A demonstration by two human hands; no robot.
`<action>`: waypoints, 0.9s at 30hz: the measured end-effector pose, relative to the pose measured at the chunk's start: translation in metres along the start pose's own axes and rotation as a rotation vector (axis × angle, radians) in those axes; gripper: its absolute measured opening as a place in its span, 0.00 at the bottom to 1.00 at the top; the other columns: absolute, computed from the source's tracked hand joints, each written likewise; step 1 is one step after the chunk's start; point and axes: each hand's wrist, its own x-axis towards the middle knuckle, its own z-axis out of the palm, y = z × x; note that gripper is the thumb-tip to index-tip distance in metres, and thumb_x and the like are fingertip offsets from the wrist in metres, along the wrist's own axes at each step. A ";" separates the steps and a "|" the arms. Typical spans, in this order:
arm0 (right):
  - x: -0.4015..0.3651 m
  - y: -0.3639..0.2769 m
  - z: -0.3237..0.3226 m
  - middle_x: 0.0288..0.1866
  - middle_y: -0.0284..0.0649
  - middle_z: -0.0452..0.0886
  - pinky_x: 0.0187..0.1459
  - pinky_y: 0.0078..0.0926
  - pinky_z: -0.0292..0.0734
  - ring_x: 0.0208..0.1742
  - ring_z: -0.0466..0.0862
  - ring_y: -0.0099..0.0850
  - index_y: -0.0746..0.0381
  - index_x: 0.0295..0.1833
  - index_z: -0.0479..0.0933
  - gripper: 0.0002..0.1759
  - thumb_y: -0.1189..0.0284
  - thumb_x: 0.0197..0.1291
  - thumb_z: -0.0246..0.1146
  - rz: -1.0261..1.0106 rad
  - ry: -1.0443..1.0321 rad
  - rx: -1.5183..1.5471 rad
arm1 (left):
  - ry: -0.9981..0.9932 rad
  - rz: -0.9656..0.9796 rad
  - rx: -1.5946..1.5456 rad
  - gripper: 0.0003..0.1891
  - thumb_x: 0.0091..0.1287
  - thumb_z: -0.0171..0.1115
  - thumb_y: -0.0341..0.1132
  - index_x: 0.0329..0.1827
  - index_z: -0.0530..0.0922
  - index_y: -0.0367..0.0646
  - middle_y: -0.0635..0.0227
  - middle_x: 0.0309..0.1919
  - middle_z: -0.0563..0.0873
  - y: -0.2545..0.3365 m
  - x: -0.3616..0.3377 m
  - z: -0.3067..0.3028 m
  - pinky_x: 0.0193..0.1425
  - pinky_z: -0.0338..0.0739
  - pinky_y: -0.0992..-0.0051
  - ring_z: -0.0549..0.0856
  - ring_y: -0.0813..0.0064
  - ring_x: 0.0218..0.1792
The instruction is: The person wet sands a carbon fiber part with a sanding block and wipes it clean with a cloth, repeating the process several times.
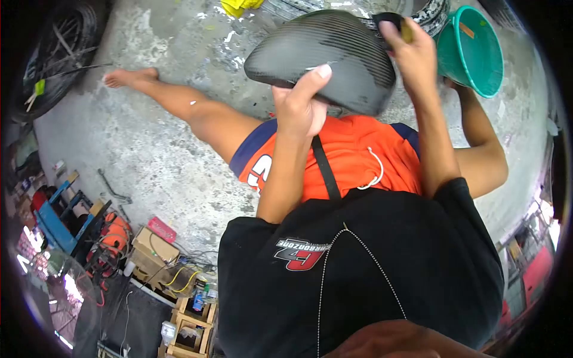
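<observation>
A glossy dark carbon-fibre shell (pixel 325 51), curved and ribbed with fine weave lines, is held up over my lap. My left hand (pixel 301 104) grips its near edge, thumb on top of the surface and fingers underneath. At the shell's right end, my right hand (pixel 413 51) is closed round a small black piece (pixel 388 22) with a yellowish part beside it, which resembles a folded sheet of sandpaper. The right fingertips are close to the shell's edge.
A green basin (pixel 500 65) stands tilted at the upper right by my bent leg. A yellow cloth (pixel 240 6) lies at the top. Spoked wheel (pixel 65 51) at far left; cardboard box (pixel 154 246), orange tool (pixel 113 232) and wooden crate (pixel 190 334) at lower left.
</observation>
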 end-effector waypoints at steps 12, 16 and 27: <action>-0.046 0.006 -0.072 0.43 0.31 0.85 0.44 0.16 0.76 0.40 0.81 0.17 0.66 0.50 0.80 0.10 0.71 0.71 0.65 0.086 0.063 0.506 | -0.490 0.263 0.442 0.38 0.52 0.71 0.24 0.69 0.68 0.28 0.49 0.60 0.79 0.017 -0.004 0.064 0.66 0.76 0.59 0.81 0.57 0.59; -0.045 0.030 -0.071 0.43 0.32 0.85 0.45 0.17 0.76 0.40 0.81 0.17 0.66 0.50 0.81 0.11 0.69 0.69 0.66 0.128 0.135 0.631 | -0.552 0.140 0.689 0.43 0.50 0.72 0.25 0.72 0.64 0.31 0.48 0.64 0.75 0.017 0.003 0.055 0.71 0.70 0.55 0.76 0.51 0.64; -0.041 0.040 -0.055 0.43 0.31 0.85 0.44 0.17 0.75 0.41 0.81 0.16 0.66 0.52 0.80 0.12 0.70 0.69 0.66 0.154 0.102 0.710 | -0.348 -0.114 0.427 0.38 0.51 0.61 0.19 0.71 0.65 0.29 0.46 0.63 0.77 -0.008 0.008 0.051 0.73 0.70 0.55 0.77 0.50 0.66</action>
